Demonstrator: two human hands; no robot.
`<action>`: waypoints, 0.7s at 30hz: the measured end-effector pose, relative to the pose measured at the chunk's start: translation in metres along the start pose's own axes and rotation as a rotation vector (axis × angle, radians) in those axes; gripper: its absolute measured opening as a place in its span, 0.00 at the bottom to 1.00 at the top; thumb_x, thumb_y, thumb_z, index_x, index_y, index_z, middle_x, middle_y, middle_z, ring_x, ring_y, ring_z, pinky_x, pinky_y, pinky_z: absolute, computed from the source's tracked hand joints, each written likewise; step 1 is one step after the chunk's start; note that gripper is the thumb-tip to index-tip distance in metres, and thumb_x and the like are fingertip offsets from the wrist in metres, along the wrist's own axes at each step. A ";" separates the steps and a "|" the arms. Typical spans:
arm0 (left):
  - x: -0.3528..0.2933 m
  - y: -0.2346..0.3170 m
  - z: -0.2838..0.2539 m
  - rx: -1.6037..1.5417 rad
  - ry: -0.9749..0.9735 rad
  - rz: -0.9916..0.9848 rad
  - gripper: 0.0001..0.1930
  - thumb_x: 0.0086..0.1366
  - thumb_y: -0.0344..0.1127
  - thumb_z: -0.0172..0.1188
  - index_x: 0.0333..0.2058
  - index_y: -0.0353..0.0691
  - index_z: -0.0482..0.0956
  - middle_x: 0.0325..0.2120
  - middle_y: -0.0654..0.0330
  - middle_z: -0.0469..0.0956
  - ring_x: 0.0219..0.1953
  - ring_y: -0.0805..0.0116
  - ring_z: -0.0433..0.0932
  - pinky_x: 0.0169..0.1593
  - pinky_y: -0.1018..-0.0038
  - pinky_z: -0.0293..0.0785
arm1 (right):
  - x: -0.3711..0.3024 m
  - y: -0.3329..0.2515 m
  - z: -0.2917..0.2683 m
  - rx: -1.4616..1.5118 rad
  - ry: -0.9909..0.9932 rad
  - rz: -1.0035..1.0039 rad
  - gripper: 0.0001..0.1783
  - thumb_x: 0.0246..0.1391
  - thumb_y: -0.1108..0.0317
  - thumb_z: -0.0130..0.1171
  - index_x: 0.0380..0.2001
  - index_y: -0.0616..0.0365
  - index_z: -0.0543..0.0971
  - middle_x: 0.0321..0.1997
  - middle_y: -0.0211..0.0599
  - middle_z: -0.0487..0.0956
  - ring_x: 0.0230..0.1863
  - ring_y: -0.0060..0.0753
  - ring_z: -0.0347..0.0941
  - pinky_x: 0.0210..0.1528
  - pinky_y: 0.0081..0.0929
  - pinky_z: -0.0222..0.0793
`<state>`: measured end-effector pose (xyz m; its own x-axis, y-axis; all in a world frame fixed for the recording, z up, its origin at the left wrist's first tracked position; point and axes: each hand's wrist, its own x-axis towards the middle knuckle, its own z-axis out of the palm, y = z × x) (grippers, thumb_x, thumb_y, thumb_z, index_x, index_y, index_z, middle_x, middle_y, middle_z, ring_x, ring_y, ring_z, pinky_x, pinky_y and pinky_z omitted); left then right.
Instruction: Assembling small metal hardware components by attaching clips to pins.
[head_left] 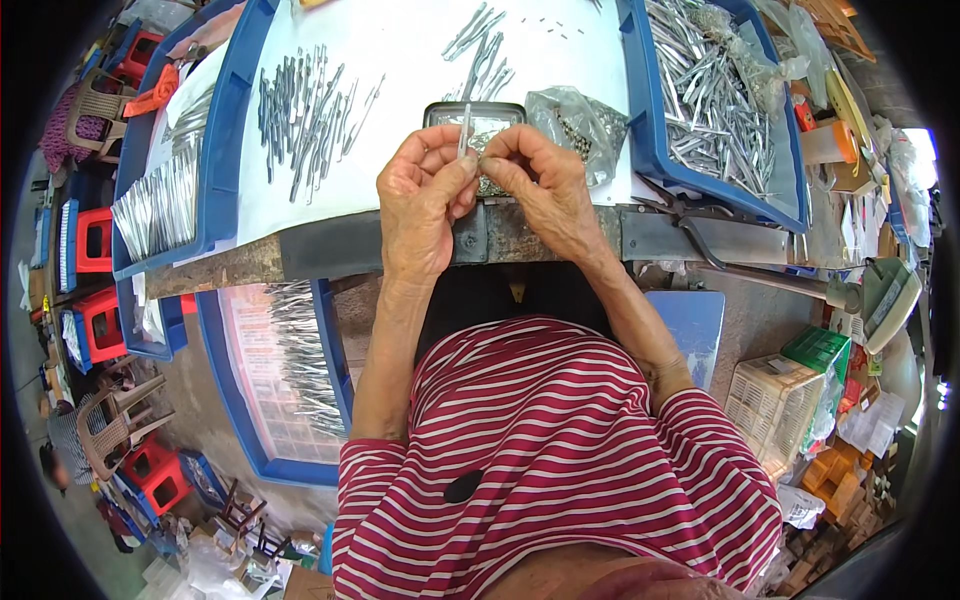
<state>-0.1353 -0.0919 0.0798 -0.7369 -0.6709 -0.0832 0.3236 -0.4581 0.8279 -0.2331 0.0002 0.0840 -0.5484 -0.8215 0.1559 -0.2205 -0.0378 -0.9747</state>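
Observation:
Over the table's near edge, my left hand (428, 200) pinches a slim silver metal piece (465, 128), its tip pointing away from me. My right hand (545, 185) meets it from the other side, thumb and forefinger pressed together at the piece's lower end. Whatever lies between those right fingertips is too small to make out. Just behind both hands sits a shallow dark-rimmed tray (475, 106) with small shiny bits inside, partly covered by my fingers. A clear plastic bag (600, 130) of small metal parts lies to its right.
Slim metal pieces (308, 125) lie spread on the white tabletop at left, with another group (483, 60) behind the tray. Blue bins of metal pieces flank the work area, left (225, 150) and right (655, 130). Dark-handled pliers (690, 215) rest at the right edge. Another blue bin (235, 400) stands below left.

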 end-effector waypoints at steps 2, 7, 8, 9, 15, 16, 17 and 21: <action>0.001 -0.001 0.001 0.010 0.006 0.017 0.11 0.52 0.20 0.53 0.36 0.29 0.69 0.24 0.59 0.74 0.16 0.83 0.64 0.17 0.89 0.57 | 0.001 0.001 0.000 0.081 -0.015 0.053 0.04 0.50 0.74 0.52 0.29 0.64 0.72 0.23 0.23 0.69 0.26 0.12 0.61 0.27 0.11 0.59; 0.000 0.003 0.004 0.094 0.044 0.070 0.10 0.52 0.20 0.52 0.36 0.30 0.69 0.25 0.60 0.74 0.17 0.85 0.64 0.18 0.89 0.57 | 0.000 0.001 0.000 0.004 0.011 0.079 0.05 0.51 0.73 0.51 0.30 0.64 0.72 0.23 0.23 0.69 0.25 0.12 0.61 0.27 0.11 0.59; 0.000 0.003 0.004 0.093 0.044 0.070 0.10 0.52 0.20 0.52 0.36 0.30 0.69 0.25 0.60 0.74 0.17 0.85 0.64 0.18 0.89 0.57 | 0.000 0.002 0.000 -0.027 0.012 0.073 0.05 0.51 0.73 0.51 0.31 0.64 0.72 0.23 0.24 0.69 0.25 0.12 0.61 0.27 0.11 0.59; 0.000 0.004 0.003 0.124 0.040 0.087 0.10 0.53 0.20 0.52 0.36 0.30 0.69 0.25 0.61 0.74 0.18 0.85 0.65 0.19 0.90 0.58 | 0.000 0.001 0.001 -0.027 0.012 0.073 0.05 0.51 0.73 0.51 0.31 0.64 0.72 0.23 0.24 0.69 0.25 0.12 0.61 0.27 0.11 0.59; -0.001 0.005 0.003 0.313 0.040 0.137 0.09 0.54 0.21 0.52 0.36 0.31 0.70 0.26 0.62 0.74 0.21 0.86 0.68 0.22 0.90 0.62 | 0.001 0.004 0.003 -0.165 0.000 -0.029 0.04 0.48 0.75 0.51 0.30 0.63 0.72 0.23 0.28 0.71 0.23 0.15 0.63 0.24 0.15 0.60; -0.001 0.005 0.002 0.336 0.036 0.141 0.09 0.54 0.21 0.52 0.36 0.31 0.70 0.26 0.63 0.75 0.22 0.86 0.68 0.23 0.90 0.62 | 0.001 0.003 0.002 -0.213 -0.007 -0.082 0.04 0.48 0.76 0.51 0.29 0.63 0.72 0.22 0.29 0.71 0.23 0.15 0.63 0.24 0.16 0.60; -0.001 0.005 0.002 0.336 0.036 0.141 0.09 0.54 0.21 0.52 0.36 0.31 0.70 0.26 0.63 0.75 0.22 0.86 0.68 0.23 0.90 0.62 | 0.001 0.002 0.001 -0.261 -0.014 -0.136 0.04 0.47 0.76 0.52 0.29 0.63 0.72 0.21 0.30 0.71 0.22 0.16 0.63 0.23 0.17 0.60; -0.002 0.006 -0.001 0.305 0.007 0.083 0.09 0.54 0.22 0.53 0.36 0.31 0.69 0.25 0.62 0.74 0.21 0.85 0.67 0.22 0.90 0.61 | 0.001 0.003 0.002 -0.350 0.006 -0.226 0.03 0.47 0.76 0.51 0.28 0.62 0.72 0.20 0.31 0.70 0.20 0.16 0.62 0.21 0.17 0.58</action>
<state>-0.1312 -0.0937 0.0842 -0.7108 -0.7033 -0.0112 0.1890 -0.2063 0.9601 -0.2330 -0.0019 0.0813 -0.4593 -0.8114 0.3616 -0.5964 -0.0200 -0.8024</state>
